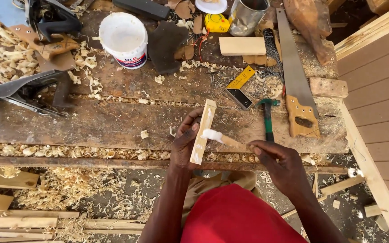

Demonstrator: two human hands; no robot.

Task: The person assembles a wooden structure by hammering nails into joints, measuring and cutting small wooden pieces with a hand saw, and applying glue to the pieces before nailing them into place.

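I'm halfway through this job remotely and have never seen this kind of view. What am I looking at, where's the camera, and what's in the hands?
There is no machine here. One camera sits on a person's head and looks down at their two bare hands over a worn workbench strewn with wood shavings. The left hand holds a short wooden strip upright. The right hand holds a small stick with white paste on its tip, touching the strip's face. On the bench lie a white tub, a handsaw, a green-handled hammer, a yellow square, a metal can, a wood block and a hand plane.
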